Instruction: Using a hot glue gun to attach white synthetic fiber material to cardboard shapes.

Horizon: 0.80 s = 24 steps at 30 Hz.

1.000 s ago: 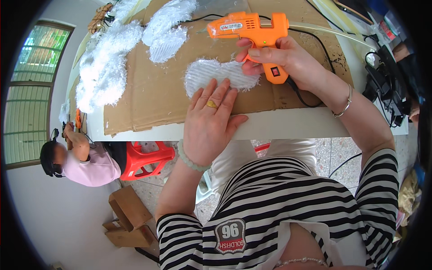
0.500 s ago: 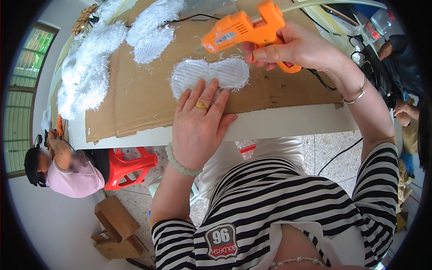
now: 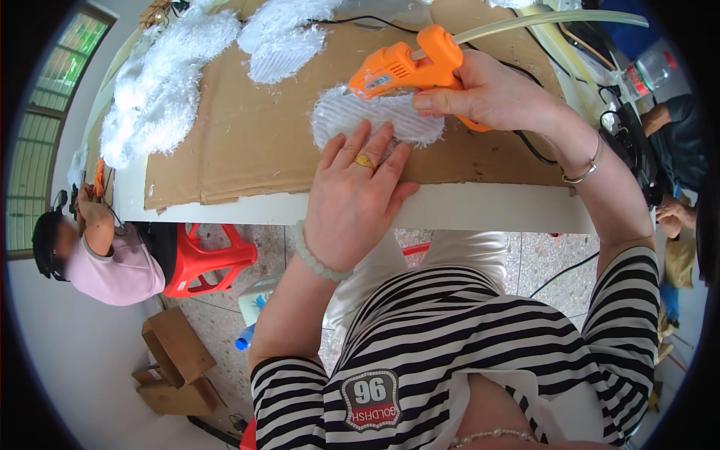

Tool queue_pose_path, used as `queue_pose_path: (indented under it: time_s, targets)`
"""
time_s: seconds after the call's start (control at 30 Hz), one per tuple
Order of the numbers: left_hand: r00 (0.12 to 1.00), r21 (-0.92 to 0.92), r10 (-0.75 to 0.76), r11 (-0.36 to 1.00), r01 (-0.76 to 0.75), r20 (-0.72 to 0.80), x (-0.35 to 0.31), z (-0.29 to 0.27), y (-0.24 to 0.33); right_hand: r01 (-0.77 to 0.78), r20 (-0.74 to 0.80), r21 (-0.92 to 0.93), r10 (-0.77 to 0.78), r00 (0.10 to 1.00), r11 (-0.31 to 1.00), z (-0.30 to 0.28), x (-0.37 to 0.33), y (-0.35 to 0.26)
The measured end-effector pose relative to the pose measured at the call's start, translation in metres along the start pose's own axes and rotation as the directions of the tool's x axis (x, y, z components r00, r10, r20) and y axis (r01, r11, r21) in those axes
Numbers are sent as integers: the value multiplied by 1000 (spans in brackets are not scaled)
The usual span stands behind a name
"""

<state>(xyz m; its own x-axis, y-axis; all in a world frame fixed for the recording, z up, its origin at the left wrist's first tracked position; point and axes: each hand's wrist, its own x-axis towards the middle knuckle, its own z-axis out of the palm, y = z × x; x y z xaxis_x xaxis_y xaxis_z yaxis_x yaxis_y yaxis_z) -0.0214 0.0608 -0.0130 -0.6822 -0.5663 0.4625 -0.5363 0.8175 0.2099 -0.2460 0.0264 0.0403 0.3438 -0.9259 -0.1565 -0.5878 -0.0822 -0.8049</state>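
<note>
In my right hand [image 3: 491,94] is an orange hot glue gun [image 3: 401,71], its fingers wrapped round the handle. A clear glue stick [image 3: 540,22] sticks out of the gun's back end. The nozzle is over the upper left part of a white ribbed, fluffy-edged insole-shaped piece [image 3: 341,120]; whether it touches cannot be told. My left hand [image 3: 352,187] lies flat on the lower edge of that piece, fingers spread, pressing it against the brown cardboard [image 3: 247,150].
White fluffy pieces [image 3: 161,90] are heaped at the far left, with another ribbed piece [image 3: 281,56] beside them. A black cord [image 3: 536,154] trails from the gun. A plastic bottle [image 3: 649,73] stands far right. Another person [image 3: 112,262] sits left by a red stool [image 3: 210,259].
The glue gun has come down and its nozzle now reaches over the white piece, where before it hung above and left of it. My left hand still rests on the piece.
</note>
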Motion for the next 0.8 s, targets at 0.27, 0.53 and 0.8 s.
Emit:
queue_pose_path:
  time_s: [0.27,0.53,0.8]
  targets:
    - [1000,2,-3,1000,3,16,0,0,-1,-40,14,-106,42,999,994,3,7,0]
    - [1000,-3,-11,1000,11,6,-1,1,-2,-58,-2,-155,58,998,986,3,3,0]
    - [1000,-14,-13,1000,13,-8,-2,3,-3,-94,-25,-174,91,996,980,-1,-6,1]
